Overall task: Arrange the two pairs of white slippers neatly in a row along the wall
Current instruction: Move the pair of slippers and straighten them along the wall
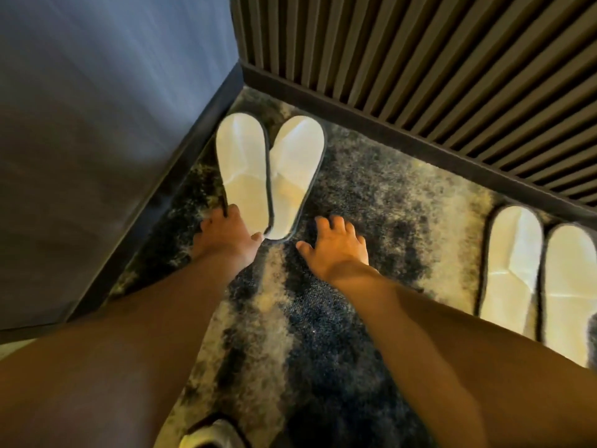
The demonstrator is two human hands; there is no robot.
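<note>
Writing: no brand, label or lettering can be read on the slippers or anywhere else.
Left hand: palm down at the heel of the left slipper of the corner pair; fingers curl over that heel's outer edge, thumb lies at the heel tips. Whether it grips or only touches, I cannot tell.
Right hand: fingers spread, holding nothing, palm down above the carpet, just right of the corner pair's heels and clear of them.
Corner pair: two white slippers with dark edging in the carpet's far-left corner, toes toward the slatted wall, heels touching, toes splayed apart in a V; the left one lies along the grey panel.
Second pair: side by side at the carpet's right edge, toes near the slatted wall's dark skirting, well apart from the corner pair.
</note>
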